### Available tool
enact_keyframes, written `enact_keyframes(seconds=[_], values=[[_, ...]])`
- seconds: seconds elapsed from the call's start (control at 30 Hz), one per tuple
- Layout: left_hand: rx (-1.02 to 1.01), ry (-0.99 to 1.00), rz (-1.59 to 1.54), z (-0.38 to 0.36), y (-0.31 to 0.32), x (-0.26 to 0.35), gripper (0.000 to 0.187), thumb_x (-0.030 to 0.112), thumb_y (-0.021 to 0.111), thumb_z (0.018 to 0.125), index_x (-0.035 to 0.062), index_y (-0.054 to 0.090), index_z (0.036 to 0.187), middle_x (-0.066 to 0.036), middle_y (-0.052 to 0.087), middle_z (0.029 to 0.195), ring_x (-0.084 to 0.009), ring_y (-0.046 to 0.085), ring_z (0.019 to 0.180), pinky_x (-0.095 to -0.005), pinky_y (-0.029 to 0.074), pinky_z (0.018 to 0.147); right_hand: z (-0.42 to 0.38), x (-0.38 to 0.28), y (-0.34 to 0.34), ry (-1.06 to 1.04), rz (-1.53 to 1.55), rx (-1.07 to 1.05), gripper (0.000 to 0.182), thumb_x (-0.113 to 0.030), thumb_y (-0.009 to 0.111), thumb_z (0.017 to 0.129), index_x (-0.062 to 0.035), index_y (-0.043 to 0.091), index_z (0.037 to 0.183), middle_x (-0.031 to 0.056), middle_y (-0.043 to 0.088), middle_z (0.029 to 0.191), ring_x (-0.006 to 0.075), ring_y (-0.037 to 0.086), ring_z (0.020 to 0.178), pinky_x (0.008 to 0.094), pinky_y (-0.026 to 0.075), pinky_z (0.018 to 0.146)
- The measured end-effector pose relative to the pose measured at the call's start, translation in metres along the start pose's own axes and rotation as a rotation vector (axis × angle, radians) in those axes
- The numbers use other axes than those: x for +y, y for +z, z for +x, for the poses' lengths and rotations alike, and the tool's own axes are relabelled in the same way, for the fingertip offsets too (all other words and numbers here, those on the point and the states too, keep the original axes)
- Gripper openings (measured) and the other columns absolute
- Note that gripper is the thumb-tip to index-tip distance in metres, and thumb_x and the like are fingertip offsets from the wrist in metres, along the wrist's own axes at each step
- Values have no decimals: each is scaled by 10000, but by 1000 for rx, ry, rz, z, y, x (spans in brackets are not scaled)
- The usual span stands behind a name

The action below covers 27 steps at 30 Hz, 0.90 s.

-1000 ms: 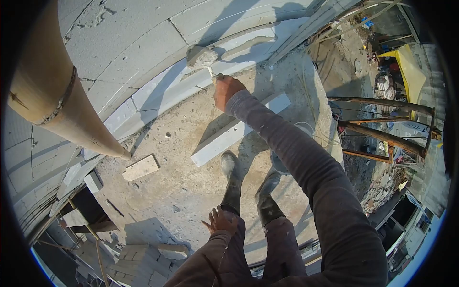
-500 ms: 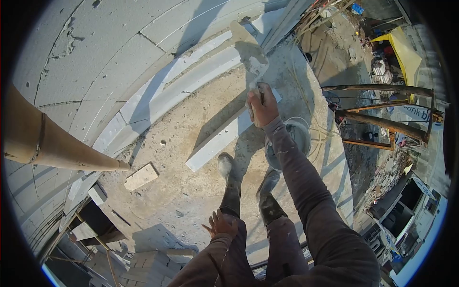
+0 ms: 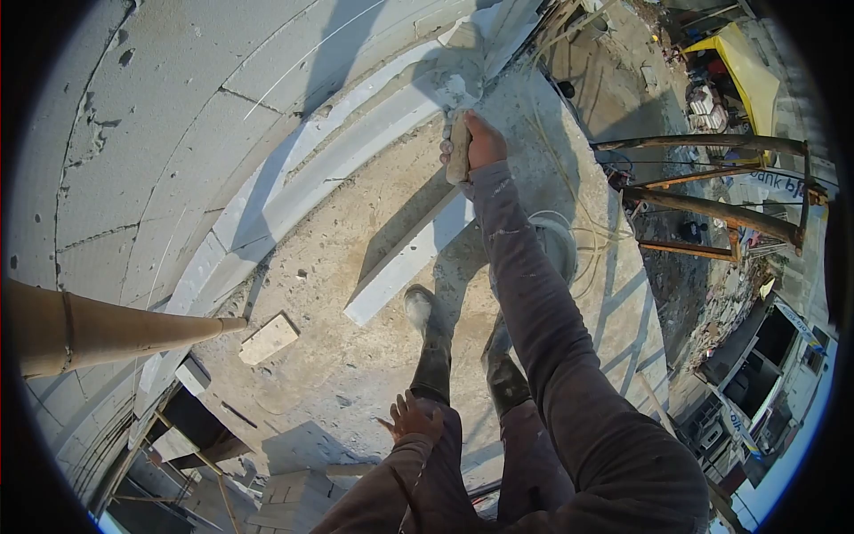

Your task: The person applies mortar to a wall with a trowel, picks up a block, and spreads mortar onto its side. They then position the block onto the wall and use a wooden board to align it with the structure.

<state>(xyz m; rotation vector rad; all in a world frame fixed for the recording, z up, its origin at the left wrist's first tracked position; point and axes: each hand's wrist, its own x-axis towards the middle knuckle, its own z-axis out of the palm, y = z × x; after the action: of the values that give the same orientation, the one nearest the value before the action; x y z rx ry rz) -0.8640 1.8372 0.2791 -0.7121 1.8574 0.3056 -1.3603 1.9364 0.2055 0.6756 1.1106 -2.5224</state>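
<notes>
My right hand is wrapped round the handle of a trowel. The trowel's blade reaches forward to the far end of a low course of pale blocks along the wall, overlapping its mortar-smeared top in this view. On my left knee rests my left hand, fingers spread and holding nothing. Between my boots and the wall, a long white block lies on the dusty floor. A bucket stands right of my right forearm, partly hidden by it.
A thick bamboo pole slants in from the left. Near its foot lies a small flat piece. The block wall rises at upper left. At right the slab ends, beyond which a wooden frame stands over rubble-strewn lower ground.
My right hand and the trowel have moved forward and slightly left, bringing the blade to the far end of the block course. My left hand stays on my knee.
</notes>
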Motion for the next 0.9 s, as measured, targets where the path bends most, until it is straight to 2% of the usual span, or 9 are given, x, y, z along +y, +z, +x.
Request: enact_keyframes(seconds=[0.27, 0.37, 0.47, 0.53, 0.57, 0.63, 0.77, 0.83, 0.9], values=[[8, -3, -27, 4, -4, -2, 966, 535, 651, 818, 80, 282, 1585, -175, 347, 1610, -368, 310, 1491, -687, 60, 1206, -74, 7, -21, 198, -71, 100, 288, -308, 556, 1016, -23, 588, 1008, 118, 589, 738, 246, 570, 514, 405, 487, 448], [18, -10, -27, 7, -3, -1, 961, 537, 647, 822, 81, 283, 1585, -175, 349, 1610, -369, 313, 1489, -687, 58, 1206, -103, 21, -37, 196, -387, 154, 261, -276, 561, 1010, -18, 592, 1025, 111, 596, 749, 234, 594, 535, 401, 506, 444], [15, -15, -38, 2, 3, -9, 952, 523, 655, 807, 84, 305, 1576, -178, 364, 1596, -374, 326, 1479, -719, 61, 1191, -111, 49, -39, 48, -450, 35, 253, -252, 571, 999, -9, 587, 1066, 109, 614, 800, 202, 609, 555, 367, 527, 462], [48, 11, -47, 5, 10, -11, 948, 523, 658, 805, 83, 315, 1571, -183, 365, 1594, -376, 329, 1477, -717, 64, 1192, -83, 65, -34, -383, -762, 85, 268, -244, 594, 987, -6, 576, 1109, 104, 630, 836, 173, 612, 558, 335, 537, 483], [51, 8, -46, 4, 10, -10, 948, 523, 658, 805, 83, 315, 1571, -183, 365, 1594, -376, 329, 1477, -717, 64, 1192, -70, 66, -27, -383, -758, 83, 268, -244, 594, 987, -6, 576, 1109, 104, 630, 836, 173, 612, 558, 335, 537, 483], [25, -5, -66, 3, 6, -9, 946, 518, 661, 802, 79, 320, 1568, -186, 367, 1592, -375, 331, 1477, -710, 66, 1195, -52, 65, -14, -872, -1062, 146, 280, -237, 618, 977, -12, 569, 1136, 94, 637, 841, 155, 610, 549, 318, 537, 485], [25, -2, -68, 3, 5, -10, 949, 512, 656, 801, 79, 314, 1573, -184, 360, 1598, -375, 325, 1481, -704, 71, 1198, -60, 55, -13, -704, -1017, 229, 310, -235, 633, 972, -8, 567, 1172, 87, 632, 813, 151, 609, 544, 323, 521, 474], [33, -16, -86, 2, 0, -9, 949, 518, 669, 800, 72, 327, 1565, -181, 376, 1590, -375, 339, 1471, -707, 88, 1193, -99, 37, -13, -186, -708, 239, 339, -241, 628, 973, 4, 574, 1200, 82, 626, 778, 142, 590, 522, 309, 486, 450], [47, -9, -92, 4, -3, -9, 949, 516, 671, 799, 73, 328, 1564, -180, 380, 1587, -374, 342, 1470, -705, 90, 1194, -90, 66, -102, -294, -732, 286, 255, -181, 604, 949, 8, 616, 1120, 87, 624, 799, 185, 609, 602, 366, 488, 509]])
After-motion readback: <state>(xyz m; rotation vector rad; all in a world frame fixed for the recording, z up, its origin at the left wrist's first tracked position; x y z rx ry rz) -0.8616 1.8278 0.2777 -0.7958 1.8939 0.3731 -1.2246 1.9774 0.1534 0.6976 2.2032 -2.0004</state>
